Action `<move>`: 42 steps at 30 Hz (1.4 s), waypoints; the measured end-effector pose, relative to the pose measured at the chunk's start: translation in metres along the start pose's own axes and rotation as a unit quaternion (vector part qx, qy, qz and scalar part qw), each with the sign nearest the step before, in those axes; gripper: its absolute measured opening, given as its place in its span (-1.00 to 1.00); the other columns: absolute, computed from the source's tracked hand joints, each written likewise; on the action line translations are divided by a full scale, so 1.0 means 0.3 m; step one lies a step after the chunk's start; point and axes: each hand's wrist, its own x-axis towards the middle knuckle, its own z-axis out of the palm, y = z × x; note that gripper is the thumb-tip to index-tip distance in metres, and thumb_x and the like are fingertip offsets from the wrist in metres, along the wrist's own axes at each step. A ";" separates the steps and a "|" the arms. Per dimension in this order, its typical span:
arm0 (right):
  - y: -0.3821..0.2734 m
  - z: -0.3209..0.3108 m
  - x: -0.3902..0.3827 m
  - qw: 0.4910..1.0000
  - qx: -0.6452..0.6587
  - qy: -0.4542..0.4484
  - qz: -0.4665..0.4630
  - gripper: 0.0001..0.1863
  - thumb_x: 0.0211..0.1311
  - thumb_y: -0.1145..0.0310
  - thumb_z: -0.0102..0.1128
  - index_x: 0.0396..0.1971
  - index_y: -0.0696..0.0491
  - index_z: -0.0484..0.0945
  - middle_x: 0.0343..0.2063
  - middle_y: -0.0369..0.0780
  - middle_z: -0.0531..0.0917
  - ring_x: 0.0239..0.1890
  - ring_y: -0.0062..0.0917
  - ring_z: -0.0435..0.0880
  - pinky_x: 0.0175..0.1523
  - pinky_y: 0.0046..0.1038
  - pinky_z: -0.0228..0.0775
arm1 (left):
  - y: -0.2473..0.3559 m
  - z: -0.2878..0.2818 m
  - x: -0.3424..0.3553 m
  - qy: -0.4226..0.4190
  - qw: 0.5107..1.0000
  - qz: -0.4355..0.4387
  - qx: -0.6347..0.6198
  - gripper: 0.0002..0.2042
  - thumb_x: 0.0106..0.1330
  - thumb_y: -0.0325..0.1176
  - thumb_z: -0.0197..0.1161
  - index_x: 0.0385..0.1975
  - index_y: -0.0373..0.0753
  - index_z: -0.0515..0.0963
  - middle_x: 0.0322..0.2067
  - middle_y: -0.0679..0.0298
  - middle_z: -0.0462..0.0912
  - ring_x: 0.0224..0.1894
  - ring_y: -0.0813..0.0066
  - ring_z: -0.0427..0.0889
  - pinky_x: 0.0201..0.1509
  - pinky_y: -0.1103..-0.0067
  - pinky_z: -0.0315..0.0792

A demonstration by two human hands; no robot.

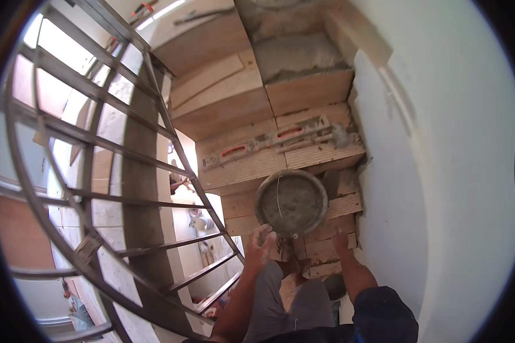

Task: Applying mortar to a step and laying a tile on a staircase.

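Note:
A round bucket (261,210) of wet grey mortar (293,201) stands on a stair tread in front of me, a thin wire handle lying across it. Just short of its near left rim is my left hand (260,246), its fingers loosely bent and apart, with nothing seen in them. My right hand (341,240) reaches down at the bucket's near right, over the tiled steps. Blur hides its fingers, so I cannot tell whether it holds anything. A dark flat piece (331,184) sits against the bucket's far right side; its kind is unclear.
Upward from the bucket, a spirit level (263,141) and a mallet (340,136) lie on a step. Grey mortar (303,54) covers a tread higher up. A metal railing (149,154) runs along the left; a white wall (392,188) bounds the right.

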 end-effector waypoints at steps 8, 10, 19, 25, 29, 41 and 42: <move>-0.380 0.097 0.288 0.996 -0.007 0.059 -0.066 -0.42 0.26 0.06 0.37 0.13 0.09 0.46 0.02 -0.03 0.63 0.08 -0.07 0.65 0.11 -0.10 0.51 | -0.013 0.090 0.264 -0.062 0.993 -0.006 -0.102 -0.43 0.59 -0.17 0.13 0.42 -0.42 0.23 0.27 0.03 0.50 0.31 0.32 0.50 0.38 0.44 0.34; -0.329 0.048 0.314 0.998 0.034 0.046 -0.033 -0.39 0.28 0.05 0.36 0.15 0.13 0.41 -0.01 0.00 0.64 0.09 -0.05 0.66 0.10 -0.11 0.51 | 0.027 0.127 0.312 -0.136 0.975 -0.023 -0.172 -0.43 0.62 -0.11 0.08 0.41 -0.42 0.23 0.25 0.03 0.53 0.29 0.31 0.52 0.37 0.42 0.36; -0.258 -0.159 -0.191 0.984 0.002 0.158 0.081 -0.34 0.37 0.00 0.23 0.15 0.28 0.36 -0.08 0.16 0.63 0.00 0.09 0.64 0.12 0.02 0.43 | 0.195 0.165 0.337 -0.213 0.913 -0.176 -0.299 -0.60 0.65 -0.14 0.03 0.17 -0.38 0.48 -0.28 0.37 0.55 -0.19 0.57 0.60 0.10 0.47 0.51; -0.447 -0.410 -0.573 0.951 0.251 0.014 0.179 -0.65 0.33 0.25 0.33 -0.08 0.19 0.49 -0.44 -0.14 0.64 -0.52 -0.41 0.68 -0.41 -0.31 0.55 | 0.195 0.119 0.325 -0.107 0.904 -0.201 -0.362 -0.61 0.59 -0.08 0.12 0.06 -0.33 0.57 -0.40 0.44 0.46 -0.35 0.62 0.45 -0.14 0.57 0.45; -0.551 -0.571 -0.761 0.942 0.280 -0.020 0.185 -0.79 0.33 0.34 0.31 -0.26 0.12 0.47 -0.63 -0.28 0.53 -0.68 -0.59 0.55 -0.59 -0.44 0.41 | 0.295 0.131 0.326 -0.058 0.941 -0.246 -0.227 -0.54 0.47 0.07 0.26 -0.05 -0.29 0.61 -0.41 0.43 0.45 -0.39 0.61 0.41 -0.22 0.58 0.39; -0.849 -1.088 -0.997 0.944 0.303 0.110 0.072 -0.86 0.38 0.39 0.22 -0.25 0.11 0.47 -0.57 -0.33 0.51 -0.65 -0.63 0.52 -0.54 -0.52 0.43 | 0.797 -0.038 0.110 -0.042 0.945 -0.225 -0.235 -0.59 0.32 0.07 0.46 -0.45 -0.10 0.45 -0.53 0.52 0.30 -0.49 0.71 0.24 -0.43 0.61 0.20; -0.870 -1.124 -0.985 0.943 0.307 0.108 0.072 -0.86 0.38 0.39 0.22 -0.25 0.11 0.47 -0.57 -0.33 0.51 -0.65 -0.63 0.52 -0.54 -0.52 0.43 | 0.875 -0.069 0.092 -0.058 0.936 -0.238 -0.253 -0.61 0.35 0.04 0.43 -0.45 -0.06 0.41 -0.56 0.56 0.26 -0.54 0.76 0.18 -0.48 0.64 0.12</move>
